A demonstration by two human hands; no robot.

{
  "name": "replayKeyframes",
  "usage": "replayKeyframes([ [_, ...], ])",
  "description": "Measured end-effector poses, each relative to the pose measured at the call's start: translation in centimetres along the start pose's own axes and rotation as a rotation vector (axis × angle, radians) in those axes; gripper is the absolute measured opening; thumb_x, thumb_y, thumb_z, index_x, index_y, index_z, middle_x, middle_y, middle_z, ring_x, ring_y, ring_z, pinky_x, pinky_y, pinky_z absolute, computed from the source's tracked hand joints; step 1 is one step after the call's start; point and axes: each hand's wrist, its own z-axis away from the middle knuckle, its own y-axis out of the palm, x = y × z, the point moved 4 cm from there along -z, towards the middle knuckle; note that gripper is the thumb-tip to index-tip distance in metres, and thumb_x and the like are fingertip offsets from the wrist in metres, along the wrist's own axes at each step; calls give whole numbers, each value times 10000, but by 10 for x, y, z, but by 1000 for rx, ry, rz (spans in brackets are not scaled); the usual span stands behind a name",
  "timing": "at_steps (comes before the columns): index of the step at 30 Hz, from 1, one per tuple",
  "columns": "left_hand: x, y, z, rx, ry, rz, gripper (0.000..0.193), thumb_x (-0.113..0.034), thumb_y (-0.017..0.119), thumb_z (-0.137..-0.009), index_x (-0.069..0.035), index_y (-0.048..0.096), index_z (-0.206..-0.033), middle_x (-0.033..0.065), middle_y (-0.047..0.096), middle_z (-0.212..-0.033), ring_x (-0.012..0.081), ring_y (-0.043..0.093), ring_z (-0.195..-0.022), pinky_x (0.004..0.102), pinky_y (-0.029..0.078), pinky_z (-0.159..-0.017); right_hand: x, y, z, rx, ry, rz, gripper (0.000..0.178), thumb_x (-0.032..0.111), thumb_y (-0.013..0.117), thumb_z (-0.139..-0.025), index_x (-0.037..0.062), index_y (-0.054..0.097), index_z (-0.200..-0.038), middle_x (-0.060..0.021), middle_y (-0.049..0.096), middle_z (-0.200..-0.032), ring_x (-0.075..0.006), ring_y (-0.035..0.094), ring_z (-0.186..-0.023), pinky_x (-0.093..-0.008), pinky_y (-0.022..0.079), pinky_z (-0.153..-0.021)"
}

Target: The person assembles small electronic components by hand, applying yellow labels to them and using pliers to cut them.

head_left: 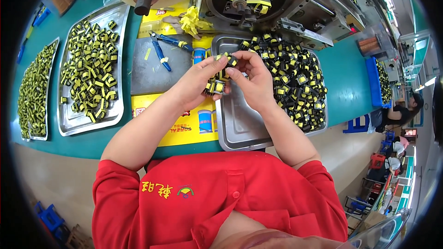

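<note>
Step in hand, as judged: handling small black-and-yellow parts taken from the steel tray (240,129). The left hand (196,83) grips a stacked cluster of parts (216,86) against the palm, fingers closed. The right hand (254,80) pinches a single part (229,59) between thumb and forefinger, touching the left fingertips. Both forearms rise from the lower edge and converge above the tray's bare left half. The next move likely calls for steady alignment of the part with the cluster.

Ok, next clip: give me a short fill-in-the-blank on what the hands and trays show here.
1. Both hands, left hand and right hand, hold small black-and-____ parts.
2. The hands are above a ____ tray.
3. The pliers have ____ handles.

Missing: yellow; metal; blue
</note>
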Motion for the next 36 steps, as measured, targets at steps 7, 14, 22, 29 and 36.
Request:
replayKeyframes([
  [7, 0, -3, 0, -33, -28, 46, 325, -397, 503, -905, -89, 526, -1008, 43, 573, -800, 138, 587, -621, 219, 398, -401, 2, 4, -3, -8, 222, -271, 240, 65, 604, -841, 16, 506, -1055, -25, 568, -878, -105, 531, -787, -244, 433, -733],
  [14, 0, -2, -5, 32, -44, 8, 344, -375, 421, -934, -59, 535, -1006, 92, 593, -849, 162, 579, -629, 234, 404, -400, -18, -4, -7, -64, 406, -502, 142, 108, 543, -884, 35, 509, -1000, -32, 578, -815, -117, 539, -671, -240, 444, -643],
  [22, 4, -10, -1, 8, -73, 122, 273, -338, 443, -926, -91, 528, -1007, 83, 597, -850, 185, 584, -618, 242, 399, -397, 5, -9, 1, -199, -90, -3, 318, 14, 615, -821, 13, 475, -1106, -32, 572, -874, -99, 563, -792, -227, 461, -710],
  [29, 1, -4, -7, 56, -12, 77, 238, -310, 520, -902, -84, 522, -976, 53, 584, -770, 162, 599, -578, 251, 408, -374, 10, -1, 11, -114, -157, 69, 310, -26, 572, -831, -4, 454, -1118, -76, 570, -943, -123, 579, -795, -225, 473, -697],
  [36, 0, -2, -3, 30, -21, 58, 208, -287, 528, -894, -83, 509, -925, 63, 588, -779, 167, 594, -592, 248, 391, -371, 57, -13, -1, -160, -341, 323, 339, -28, 627, -792, -3, 504, -1106, -53, 565, -981, -99, 562, -839, -225, 458, -737],
])
